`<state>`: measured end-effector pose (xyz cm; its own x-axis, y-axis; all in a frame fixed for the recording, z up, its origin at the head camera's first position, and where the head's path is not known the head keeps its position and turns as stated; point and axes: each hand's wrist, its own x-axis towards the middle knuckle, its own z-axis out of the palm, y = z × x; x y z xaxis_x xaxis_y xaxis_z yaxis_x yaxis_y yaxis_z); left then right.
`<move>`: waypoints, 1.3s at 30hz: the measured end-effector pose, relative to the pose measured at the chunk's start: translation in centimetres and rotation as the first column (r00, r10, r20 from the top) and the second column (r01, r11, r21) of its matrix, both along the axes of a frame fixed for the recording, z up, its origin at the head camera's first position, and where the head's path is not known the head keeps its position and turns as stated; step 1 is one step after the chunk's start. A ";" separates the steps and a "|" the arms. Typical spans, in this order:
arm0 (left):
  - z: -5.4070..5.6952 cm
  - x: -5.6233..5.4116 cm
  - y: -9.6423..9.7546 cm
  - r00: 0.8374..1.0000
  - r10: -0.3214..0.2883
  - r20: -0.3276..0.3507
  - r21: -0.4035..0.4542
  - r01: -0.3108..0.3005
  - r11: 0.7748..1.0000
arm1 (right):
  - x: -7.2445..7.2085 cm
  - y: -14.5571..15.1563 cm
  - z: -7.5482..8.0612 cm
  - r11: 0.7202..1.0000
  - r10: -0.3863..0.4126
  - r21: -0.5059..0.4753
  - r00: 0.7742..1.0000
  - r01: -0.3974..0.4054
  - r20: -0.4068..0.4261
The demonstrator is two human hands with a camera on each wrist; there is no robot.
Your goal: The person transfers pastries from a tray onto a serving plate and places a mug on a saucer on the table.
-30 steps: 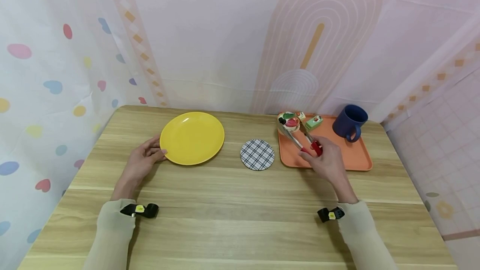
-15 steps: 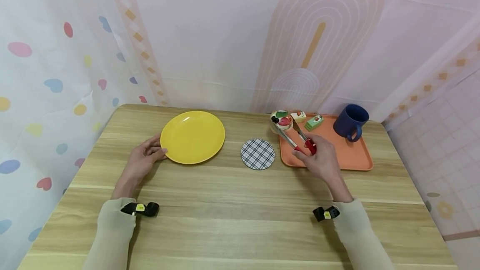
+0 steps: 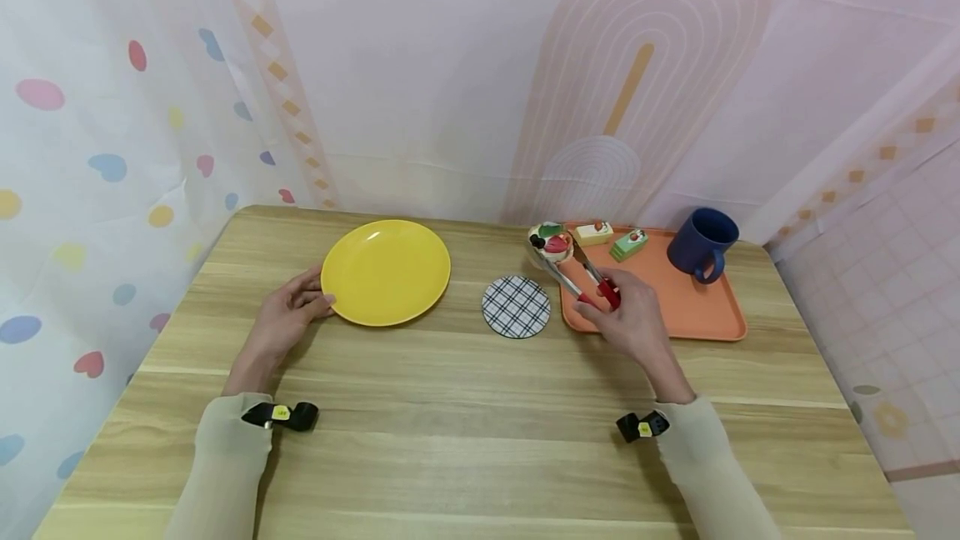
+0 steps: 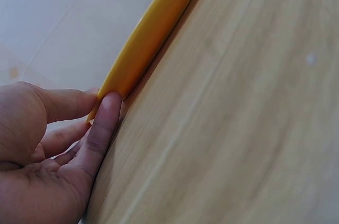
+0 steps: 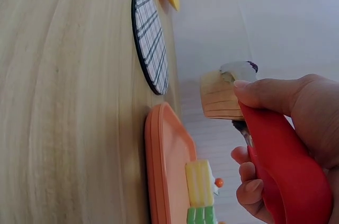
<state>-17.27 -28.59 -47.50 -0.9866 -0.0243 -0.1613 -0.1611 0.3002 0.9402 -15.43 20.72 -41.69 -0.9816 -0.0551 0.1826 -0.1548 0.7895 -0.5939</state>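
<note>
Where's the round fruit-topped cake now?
Right of centre in the head view, the right hand holds the fruit-topped cake in red-handled metal tongs near the far left corner of the orange rectangular tray.

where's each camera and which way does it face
Head: worn on head, facing forward and down at the table; left hand, right hand, sleeves show.
Left wrist: on that wrist, facing the yellow plate; left hand shows.
Right wrist: on that wrist, facing tongs and cupcake; right hand shows.
Head and right wrist share the checked coaster.
</note>
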 end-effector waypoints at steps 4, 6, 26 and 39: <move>0.0 0.0 0.0 1.000 0.001 0.004 -0.005 -0.001 1.000 | 0.0 -0.4 0.0 1.000 0.010 -0.004 1.000 -0.010 -0.015; 0.0 0.0 0.0 1.000 0.000 0.004 -0.007 0.000 1.000 | -0.1 -0.7 0.0 1.000 0.014 -0.006 1.000 -0.014 -0.018; -0.2 0.0 -0.1 1.000 -0.011 -0.010 -0.010 0.011 1.000 | -0.3 -3.0 -0.2 0.999 0.049 -0.013 0.999 -0.049 -0.014; -0.1 -0.1 -0.2 1.000 -0.005 0.002 0.007 0.004 1.000 | -0.6 -4.7 0.0 0.997 0.073 -0.013 0.997 -0.073 -0.004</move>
